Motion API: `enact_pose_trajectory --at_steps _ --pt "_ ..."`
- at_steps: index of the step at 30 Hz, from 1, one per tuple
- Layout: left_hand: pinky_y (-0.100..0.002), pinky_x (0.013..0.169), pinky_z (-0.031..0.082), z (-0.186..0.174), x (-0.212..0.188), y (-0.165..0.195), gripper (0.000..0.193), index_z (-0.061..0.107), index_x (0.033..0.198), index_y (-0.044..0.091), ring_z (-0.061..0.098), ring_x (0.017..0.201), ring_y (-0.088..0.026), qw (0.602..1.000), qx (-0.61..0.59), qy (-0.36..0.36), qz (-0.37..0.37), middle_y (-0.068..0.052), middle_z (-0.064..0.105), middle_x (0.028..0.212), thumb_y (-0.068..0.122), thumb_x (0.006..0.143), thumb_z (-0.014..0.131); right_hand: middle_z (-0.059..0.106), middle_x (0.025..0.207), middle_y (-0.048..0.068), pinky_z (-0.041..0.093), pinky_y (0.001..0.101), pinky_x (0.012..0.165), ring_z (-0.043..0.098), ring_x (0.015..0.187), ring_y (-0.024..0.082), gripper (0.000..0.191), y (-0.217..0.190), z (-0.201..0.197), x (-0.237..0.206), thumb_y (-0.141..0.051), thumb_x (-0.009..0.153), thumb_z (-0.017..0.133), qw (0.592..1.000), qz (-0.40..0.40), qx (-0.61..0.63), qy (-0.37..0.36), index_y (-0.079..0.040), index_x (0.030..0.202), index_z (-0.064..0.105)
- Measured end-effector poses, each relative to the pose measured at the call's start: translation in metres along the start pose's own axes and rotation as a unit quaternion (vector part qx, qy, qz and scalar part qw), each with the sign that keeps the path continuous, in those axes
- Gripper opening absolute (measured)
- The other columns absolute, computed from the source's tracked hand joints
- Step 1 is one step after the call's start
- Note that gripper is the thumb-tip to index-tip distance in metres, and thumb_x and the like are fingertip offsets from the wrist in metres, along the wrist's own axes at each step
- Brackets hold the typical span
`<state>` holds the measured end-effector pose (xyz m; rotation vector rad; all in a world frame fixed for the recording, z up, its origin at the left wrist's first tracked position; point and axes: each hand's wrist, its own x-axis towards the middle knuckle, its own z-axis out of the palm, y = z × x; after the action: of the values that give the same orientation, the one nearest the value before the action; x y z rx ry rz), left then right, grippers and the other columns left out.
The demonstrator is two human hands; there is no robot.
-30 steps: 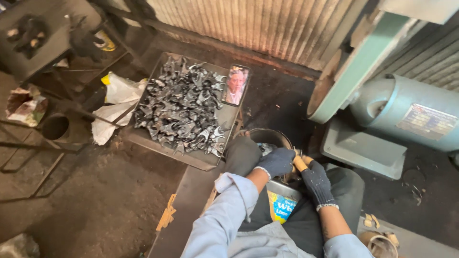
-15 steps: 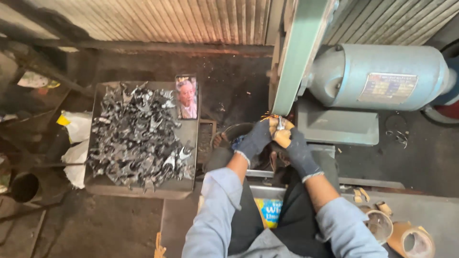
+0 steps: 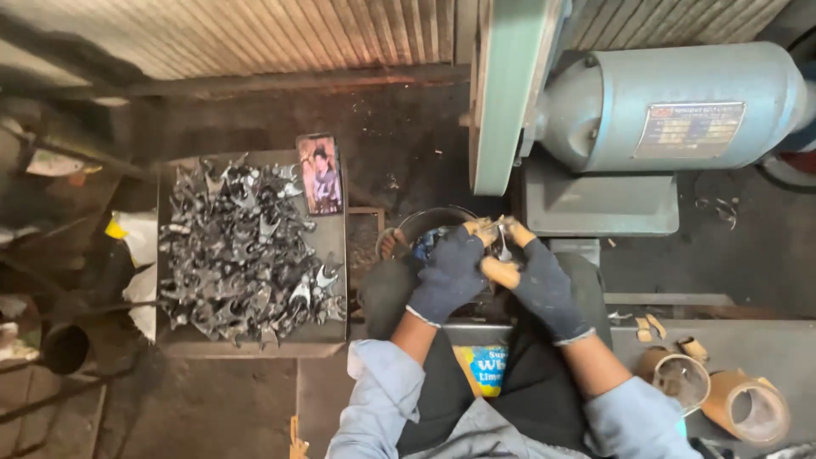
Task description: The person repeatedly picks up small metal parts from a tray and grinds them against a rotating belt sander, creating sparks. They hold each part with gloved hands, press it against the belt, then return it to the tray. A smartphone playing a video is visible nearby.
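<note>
Hands, left (image 3: 449, 276) and right (image 3: 544, 285), gloved, grasp one metal piece (image 3: 501, 246) at centre; heaped tray (image 3: 252, 251) left awaits.

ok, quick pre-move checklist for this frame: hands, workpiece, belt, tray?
1. Both hands gloved: ok. Left hand and right hand wear dark gloves with tan-wrapped fingertips.
2. Grip on the small metal part: ok, pinched between both hands.
3. Part clear of the green belt housing: ok, it sits below it, apart.
4. Belt running or stopped: cannot tell.
5. Tray of dark metal pieces: ok, beside the left hand.
6. Phone placement: not ok, perched at the tray's far corner.
</note>
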<state>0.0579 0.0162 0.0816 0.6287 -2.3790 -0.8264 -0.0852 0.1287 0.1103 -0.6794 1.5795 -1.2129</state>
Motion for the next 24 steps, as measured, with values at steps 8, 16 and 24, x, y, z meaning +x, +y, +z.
enact_pose_trajectory --at_steps 8,16,24 --pt "-0.043 0.103 0.051 0.012 -0.033 0.038 0.061 0.065 0.128 0.007 0.061 0.125 -0.035 0.980 -0.156 0.030 -0.123 -0.019 0.065 0.129 0.034 0.077 0.086 0.068 0.121 0.011 0.055 0.0314 0.089 0.067 0.106 0.016 0.058 0.051 -0.004 -0.018 -0.004 0.079 0.071 0.975 -0.165 -0.108 -0.105 0.000 0.135 0.056" --pt "-0.030 0.084 0.058 -0.011 0.001 0.010 0.034 0.071 0.117 0.002 0.071 0.093 -0.013 0.871 -0.425 -0.154 -0.192 -0.009 0.076 0.100 0.020 0.089 0.077 0.066 0.112 0.008 0.053 0.0355 0.080 0.062 0.096 0.020 0.051 0.058 -0.025 0.019 -0.012 0.094 0.063 0.990 0.008 0.093 -0.106 -0.005 0.144 0.054" --pt "-0.027 0.075 0.059 0.047 0.047 -0.061 0.028 0.072 0.109 0.002 0.073 0.085 -0.012 0.718 -0.587 -0.087 -0.362 -0.006 0.076 0.097 0.022 0.098 0.056 0.068 0.104 0.004 0.053 0.0318 0.087 0.062 0.096 0.015 0.046 0.061 0.013 0.080 -0.017 0.090 0.068 0.988 -0.101 0.118 -0.009 0.001 0.131 0.056"
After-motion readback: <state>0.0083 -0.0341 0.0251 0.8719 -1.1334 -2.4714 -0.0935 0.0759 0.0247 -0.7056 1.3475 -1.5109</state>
